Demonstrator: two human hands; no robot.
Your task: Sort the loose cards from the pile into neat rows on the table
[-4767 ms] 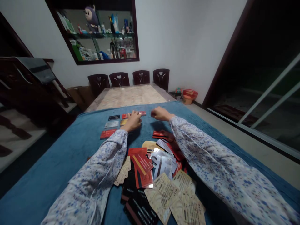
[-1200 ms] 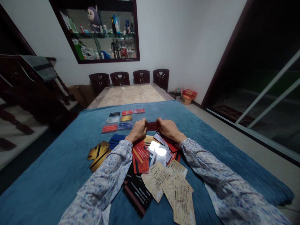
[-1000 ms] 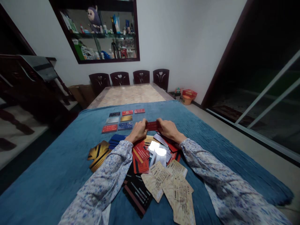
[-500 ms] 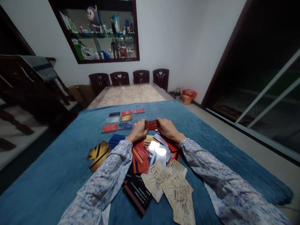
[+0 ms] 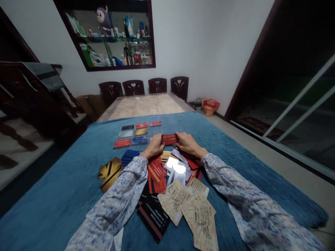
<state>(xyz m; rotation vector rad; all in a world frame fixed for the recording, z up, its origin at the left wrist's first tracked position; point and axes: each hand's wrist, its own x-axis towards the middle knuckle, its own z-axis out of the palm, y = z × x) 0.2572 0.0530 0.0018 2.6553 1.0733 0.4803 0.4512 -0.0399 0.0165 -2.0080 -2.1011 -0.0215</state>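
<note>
Both my hands hold one red card [image 5: 170,139] by its short ends, just above a blue cloth [image 5: 65,181]. My left hand [image 5: 154,146] pinches its left end and my right hand [image 5: 186,143] its right end. Below my wrists lies a loose heap of cards [image 5: 172,181]: red, black, silver and beige ones overlapping. Beyond my left hand, several cards [image 5: 136,133] lie flat in neat rows. A small blue stack [image 5: 129,156] and some gold-striped cards [image 5: 110,172] lie left of the heap.
The cloth covers the near part of a long table; its bare marble top [image 5: 143,106] runs to several dark chairs [image 5: 143,87] at the far end. A wall cabinet [image 5: 112,35] hangs above. A glass door [image 5: 300,104] is on the right.
Since the oldest frame my hands pulled back from the card rows toward the heap and took up the red card. In the last second the card has tilted up slightly.
</note>
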